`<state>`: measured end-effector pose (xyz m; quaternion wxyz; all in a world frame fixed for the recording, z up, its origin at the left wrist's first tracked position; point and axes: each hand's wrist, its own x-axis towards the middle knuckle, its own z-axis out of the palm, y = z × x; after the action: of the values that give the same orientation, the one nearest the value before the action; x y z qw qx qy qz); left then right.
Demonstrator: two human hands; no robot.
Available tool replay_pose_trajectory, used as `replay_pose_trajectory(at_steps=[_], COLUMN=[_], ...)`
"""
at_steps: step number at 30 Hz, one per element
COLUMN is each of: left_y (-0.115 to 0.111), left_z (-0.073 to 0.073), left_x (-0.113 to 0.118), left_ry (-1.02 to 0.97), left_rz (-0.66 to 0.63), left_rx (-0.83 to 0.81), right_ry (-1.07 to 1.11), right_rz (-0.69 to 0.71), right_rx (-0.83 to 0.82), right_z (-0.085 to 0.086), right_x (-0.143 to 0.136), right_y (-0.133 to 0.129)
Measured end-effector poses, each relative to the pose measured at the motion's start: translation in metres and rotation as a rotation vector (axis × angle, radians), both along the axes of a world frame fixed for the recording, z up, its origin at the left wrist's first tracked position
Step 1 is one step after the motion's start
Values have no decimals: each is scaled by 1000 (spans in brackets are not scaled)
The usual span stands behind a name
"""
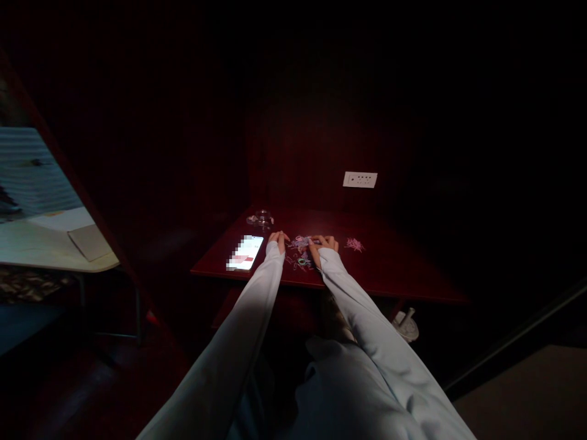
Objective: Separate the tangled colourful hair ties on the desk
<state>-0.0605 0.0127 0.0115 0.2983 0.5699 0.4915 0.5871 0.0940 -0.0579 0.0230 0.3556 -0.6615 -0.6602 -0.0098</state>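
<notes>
My left hand (277, 239) rests on the dark red table at the left edge of a loose heap of small coloured pieces that look like paper clips (299, 243). Its fingers are stretched out, and nothing shows in them. Over the heap's right side is my right hand (326, 244), fingers bent and thumb close to the index finger. Whatever lies between those fingertips is too small to make out. More clips and a green ring-like piece (301, 261) are scattered nearer to me. A separate pink pile (354, 244) lies to the right of my right hand.
A lit phone (247, 252) lies left of my left hand. Behind it stands a clear glass vessel (263, 218). A white socket plate (360, 179) is on the back wall. Past the left partition, a pale table (41, 247) holds a white box (89, 235).
</notes>
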Motion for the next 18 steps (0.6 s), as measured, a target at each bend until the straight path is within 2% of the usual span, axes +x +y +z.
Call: replay_pose_trajectory(at_steps=[10,15,18], left_y=[-5,-2,-2], left_z=[4,-3,-6], left_x=[-1,-3,0], left_ry=[75,144,271], left_rz=[-7,164,156], left_rx=[23,-12,-40], right_ry=[165,261,313], right_rz=[-155,-194,-176], right_rx=[-10,-13,-5], right_z=[3,3,4], right_x=[8,9,9], right_y=[2,4,4])
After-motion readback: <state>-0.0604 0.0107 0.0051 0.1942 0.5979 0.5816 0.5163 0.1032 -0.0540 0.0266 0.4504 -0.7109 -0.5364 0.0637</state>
